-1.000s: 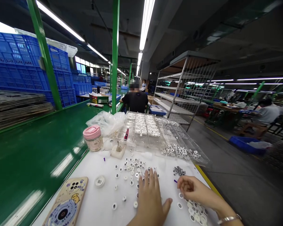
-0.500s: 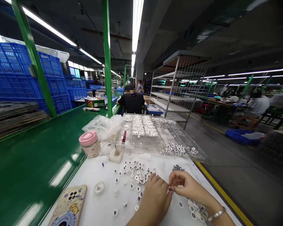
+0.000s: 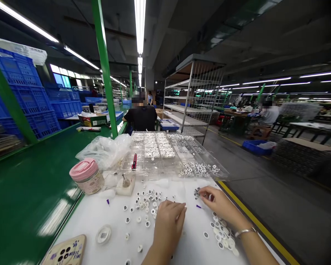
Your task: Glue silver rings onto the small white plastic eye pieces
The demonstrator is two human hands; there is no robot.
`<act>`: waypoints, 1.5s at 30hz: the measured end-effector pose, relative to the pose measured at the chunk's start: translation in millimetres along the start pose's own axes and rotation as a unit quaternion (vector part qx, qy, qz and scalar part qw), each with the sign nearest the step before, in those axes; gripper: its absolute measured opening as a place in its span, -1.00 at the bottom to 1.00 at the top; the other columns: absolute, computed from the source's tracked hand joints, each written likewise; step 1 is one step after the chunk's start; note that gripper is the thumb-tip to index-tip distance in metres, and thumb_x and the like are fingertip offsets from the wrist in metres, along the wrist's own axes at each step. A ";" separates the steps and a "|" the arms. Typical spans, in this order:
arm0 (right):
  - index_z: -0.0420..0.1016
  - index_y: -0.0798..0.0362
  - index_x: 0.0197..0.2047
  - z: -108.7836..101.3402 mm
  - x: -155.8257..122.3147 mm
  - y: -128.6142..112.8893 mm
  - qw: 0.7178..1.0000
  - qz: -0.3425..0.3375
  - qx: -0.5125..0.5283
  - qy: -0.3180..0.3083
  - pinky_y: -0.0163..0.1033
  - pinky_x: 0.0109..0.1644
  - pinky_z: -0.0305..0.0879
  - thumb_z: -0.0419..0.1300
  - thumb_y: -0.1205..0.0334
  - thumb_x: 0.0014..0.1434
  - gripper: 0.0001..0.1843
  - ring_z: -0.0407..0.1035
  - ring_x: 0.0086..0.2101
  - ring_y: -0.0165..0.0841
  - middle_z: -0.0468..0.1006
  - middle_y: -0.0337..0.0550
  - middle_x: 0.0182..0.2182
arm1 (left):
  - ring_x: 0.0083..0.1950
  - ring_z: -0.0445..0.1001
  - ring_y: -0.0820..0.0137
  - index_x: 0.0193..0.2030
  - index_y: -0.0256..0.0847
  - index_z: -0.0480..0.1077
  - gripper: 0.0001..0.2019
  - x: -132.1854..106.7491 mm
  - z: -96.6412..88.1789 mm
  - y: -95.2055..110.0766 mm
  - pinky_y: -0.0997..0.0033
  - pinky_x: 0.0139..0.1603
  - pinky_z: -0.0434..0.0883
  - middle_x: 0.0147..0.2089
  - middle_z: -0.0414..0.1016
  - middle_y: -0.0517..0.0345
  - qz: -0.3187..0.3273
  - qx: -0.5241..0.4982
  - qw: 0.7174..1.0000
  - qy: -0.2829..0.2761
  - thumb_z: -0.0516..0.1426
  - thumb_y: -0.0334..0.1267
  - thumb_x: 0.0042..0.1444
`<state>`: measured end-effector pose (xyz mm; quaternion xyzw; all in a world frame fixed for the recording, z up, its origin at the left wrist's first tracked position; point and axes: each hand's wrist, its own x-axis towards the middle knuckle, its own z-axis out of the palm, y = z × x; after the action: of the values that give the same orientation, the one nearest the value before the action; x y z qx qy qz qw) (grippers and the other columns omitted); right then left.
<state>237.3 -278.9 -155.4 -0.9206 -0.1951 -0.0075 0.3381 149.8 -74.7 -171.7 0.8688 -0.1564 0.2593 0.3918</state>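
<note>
The person's left hand (image 3: 168,224) rests curled, its fingers (image 3: 179,208) narrow, any hold unclear. The right hand (image 3: 216,200) pinches narrowly at its 10 o'clock, near dark beads (image 3: 196,191). Small round white plastic eyes (image 3: 145,203) lie scattered at the left hand's 11 o'clock on the white tabletop (image 3: 113,217).

Blue plastic crates (image 3: 24,70) and a wire shelving rack (image 3: 191,95) stand under long fluorescent tubes (image 3: 140,25).
</note>
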 end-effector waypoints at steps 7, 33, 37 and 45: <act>0.31 0.06 -0.03 20.7 2.6 -15.7 0.999 -0.016 -0.036 -0.001 -0.23 -0.08 0.18 0.05 0.12 0.04 -0.59 0.26 -0.17 -0.32 0.38 -0.09 -0.17 | -0.31 0.32 0.37 -0.18 -0.12 0.41 -0.82 -1.3 3.2 -2.6 0.31 -0.23 0.25 -0.38 0.40 0.16 -0.057 -0.052 0.996 0.042 0.01 -0.30 0.14; 0.51 0.01 -0.23 10.6 3.8 0.0 0.994 0.019 -0.101 -0.041 -0.29 -0.31 0.18 0.03 0.14 0.05 -0.71 0.30 -0.41 -0.38 0.43 -0.14 -0.33 | -0.22 0.42 0.35 -0.35 -0.18 0.49 -0.74 6.5 -5.7 11.7 0.44 -0.13 0.31 -0.31 0.49 0.15 -0.308 -0.282 0.909 -0.007 0.11 -0.04 0.02; 0.53 0.04 -0.29 18.0 8.6 0.1 0.994 0.014 -0.104 -0.031 -0.27 -0.26 0.17 0.01 0.17 0.06 -0.71 0.31 -0.38 -0.34 0.45 -0.11 -0.35 | -0.27 0.41 0.33 -0.32 -0.25 0.49 -0.67 7.2 -4.9 10.0 0.41 -0.20 0.32 -0.31 0.49 0.07 -0.337 -0.318 0.886 -0.011 0.10 -0.01 0.02; 0.49 0.10 -0.38 11.4 4.1 -11.7 0.999 0.013 -0.044 0.011 -0.27 -0.32 0.26 0.06 0.22 -0.01 -0.79 0.35 -0.45 -0.36 0.48 -0.12 -0.48 | -0.36 0.36 0.37 -0.31 -0.34 0.47 -0.63 10.0 -6.3 10.3 0.41 -0.26 0.30 -0.32 0.48 -0.01 -0.368 -0.377 0.850 0.001 0.12 -0.01 -0.02</act>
<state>235.5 -262.2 -156.3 -0.9368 -0.1786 -0.0217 0.2999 151.0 -77.2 -156.2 0.6483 0.0891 0.0180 0.7560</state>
